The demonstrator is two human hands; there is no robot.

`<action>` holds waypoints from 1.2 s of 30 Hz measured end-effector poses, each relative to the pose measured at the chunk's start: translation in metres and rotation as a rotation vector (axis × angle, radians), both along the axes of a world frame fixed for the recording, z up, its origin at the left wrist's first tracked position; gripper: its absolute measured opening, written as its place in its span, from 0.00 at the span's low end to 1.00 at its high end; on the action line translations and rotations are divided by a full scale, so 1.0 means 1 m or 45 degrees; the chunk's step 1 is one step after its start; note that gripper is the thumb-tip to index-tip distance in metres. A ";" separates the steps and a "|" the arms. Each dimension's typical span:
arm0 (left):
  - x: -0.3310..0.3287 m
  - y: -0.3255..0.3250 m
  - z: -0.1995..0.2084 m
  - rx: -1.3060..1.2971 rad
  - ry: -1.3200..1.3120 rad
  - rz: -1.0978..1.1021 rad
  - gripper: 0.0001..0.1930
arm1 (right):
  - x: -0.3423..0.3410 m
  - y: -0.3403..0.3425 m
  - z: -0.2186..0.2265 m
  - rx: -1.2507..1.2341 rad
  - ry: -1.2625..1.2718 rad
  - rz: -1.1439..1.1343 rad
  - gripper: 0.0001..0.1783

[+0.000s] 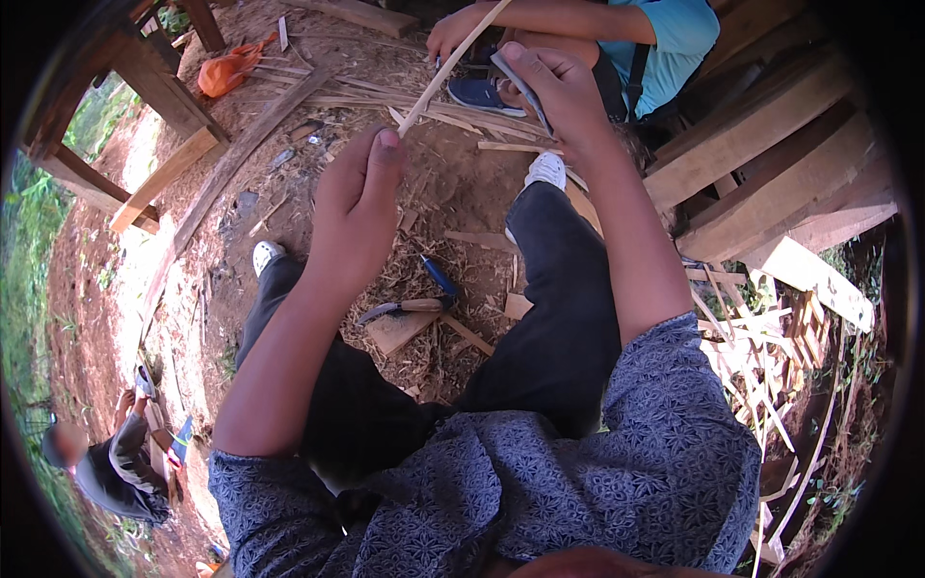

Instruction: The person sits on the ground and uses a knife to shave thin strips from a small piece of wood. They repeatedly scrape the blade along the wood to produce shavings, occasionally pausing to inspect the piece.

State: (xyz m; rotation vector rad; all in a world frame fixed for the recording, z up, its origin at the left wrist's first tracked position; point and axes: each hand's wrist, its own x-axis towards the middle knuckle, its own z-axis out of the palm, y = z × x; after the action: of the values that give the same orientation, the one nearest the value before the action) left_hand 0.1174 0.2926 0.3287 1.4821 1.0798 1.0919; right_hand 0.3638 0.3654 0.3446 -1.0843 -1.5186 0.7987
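My left hand (pixel 356 207) is closed around the lower end of a thin pale wooden strip (pixel 448 69), its thumb lying along it. The strip slants up and to the right, past the top of the view. To its right, my right hand (pixel 559 91) pinches a folded grey sheet (pixel 521 93) that looks like sandpaper, apart from the strip. Between my feet, a curved knife (pixel 382 311) with a wooden handle rests by a wood block (pixel 400 331). Beside it lies a blue-handled tool (pixel 439 275), its working end unclear.
A person in a turquoise shirt (pixel 665 39) sits close by at the upper right. Stacked timber beams (pixel 761 144) stand on the right, above scattered wood offcuts (pixel 771 356). An orange bag (pixel 226 72) and a long plank (pixel 217 193) lie left. Another person (pixel 116 467) sits at lower left.
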 end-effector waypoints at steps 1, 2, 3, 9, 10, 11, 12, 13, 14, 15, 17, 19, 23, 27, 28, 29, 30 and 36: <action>0.002 0.002 -0.003 0.011 0.016 0.015 0.19 | 0.004 0.000 -0.003 0.024 0.018 -0.027 0.26; 0.002 0.004 -0.008 0.024 0.034 0.008 0.18 | -0.006 -0.009 0.006 0.045 0.041 -0.045 0.27; 0.002 0.006 -0.013 0.038 0.052 0.001 0.18 | -0.014 -0.013 0.010 0.065 0.065 -0.064 0.28; 0.015 -0.002 -0.006 0.158 0.261 -0.049 0.18 | 0.003 0.035 -0.030 0.014 -0.224 -0.211 0.36; 0.016 -0.002 -0.006 0.149 0.313 -0.044 0.18 | 0.009 0.041 -0.034 -0.038 -0.140 -0.215 0.36; 0.017 -0.001 -0.009 0.177 0.309 -0.037 0.18 | 0.004 0.037 -0.031 -0.015 -0.066 -0.206 0.37; 0.017 -0.001 -0.011 0.206 0.307 -0.030 0.17 | -0.007 0.029 -0.022 0.010 0.010 -0.197 0.37; 0.018 0.000 -0.013 0.236 0.305 -0.022 0.17 | -0.018 0.020 -0.017 0.035 0.086 -0.188 0.37; 0.017 -0.001 -0.015 0.243 0.298 -0.011 0.17 | -0.027 0.010 -0.019 -0.030 -0.104 -0.140 0.37; 0.017 0.000 -0.018 0.252 0.291 -0.004 0.17 | -0.035 0.000 -0.023 -0.093 -0.294 -0.097 0.37; 0.018 0.006 -0.019 0.273 0.289 -0.008 0.17 | -0.048 0.007 -0.057 0.046 -0.328 0.002 0.37; 0.014 0.007 -0.020 0.262 0.313 -0.008 0.17 | -0.035 0.038 -0.048 -0.083 -0.024 -0.128 0.37; 0.020 0.002 -0.012 0.273 0.346 0.017 0.16 | -0.033 0.028 -0.036 -0.194 -0.041 -0.127 0.36; 0.014 0.000 -0.014 0.266 0.260 -0.030 0.15 | -0.033 0.017 -0.031 -0.151 -0.094 -0.116 0.38; 0.015 -0.001 -0.012 0.236 0.243 -0.046 0.15 | -0.024 0.032 -0.028 -0.155 0.038 -0.197 0.39; 0.016 -0.001 -0.014 0.262 0.268 -0.033 0.15 | -0.025 0.036 -0.025 -0.104 0.140 -0.123 0.39; 0.016 -0.001 -0.017 0.288 0.293 -0.019 0.15 | -0.028 0.042 -0.021 -0.053 0.242 -0.039 0.39; 0.008 0.007 -0.022 0.263 0.271 -0.031 0.16 | -0.038 0.040 -0.037 -0.152 -0.013 -0.121 0.38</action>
State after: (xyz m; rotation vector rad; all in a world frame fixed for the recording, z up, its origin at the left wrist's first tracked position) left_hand 0.1251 0.2996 0.3072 1.8031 1.1166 1.0719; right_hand 0.3260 0.4050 0.3075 -1.2416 -1.4311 0.8272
